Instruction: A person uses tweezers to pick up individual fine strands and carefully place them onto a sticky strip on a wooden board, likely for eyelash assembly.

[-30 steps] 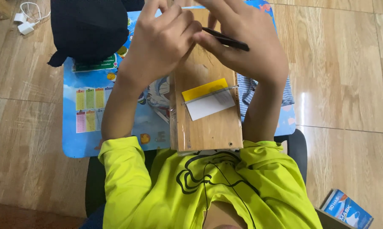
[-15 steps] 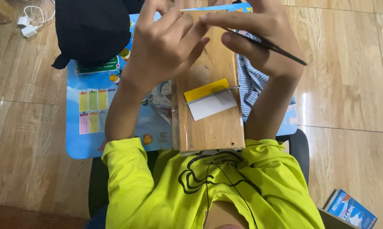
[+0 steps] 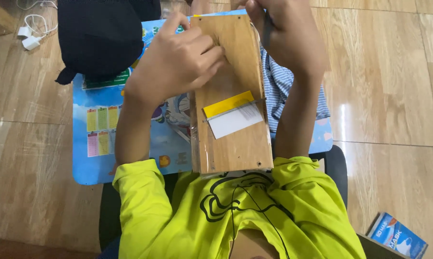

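A wooden board [image 3: 233, 148] stands tilted against my chest, over the low table. A yellow and white paper slip [image 3: 233, 115] is held on its face under a thin metal bar. My left hand [image 3: 178, 67] lies on the board's upper left part, fingers curled over the face and one finger up along the edge. My right hand [image 3: 291, 41] is at the board's top right corner, closed on a thin dark stick-like tool [image 3: 267, 33]. The fingers hide most of the tool, and its tip cannot be seen.
A blue picture mat [image 3: 99, 158] covers the table under the board. A black cloth item [image 3: 101, 38] lies on its far left, a striped cloth [image 3: 279, 91] to the right. White charger and cable [image 3: 27, 36] lie at top left. A blue box [image 3: 396, 235] sits on the wooden floor.
My right hand turned the thin tool from sticking out sideways to nearly upright inside the fist. Both hands stayed at the board's top; the view shifted slightly.
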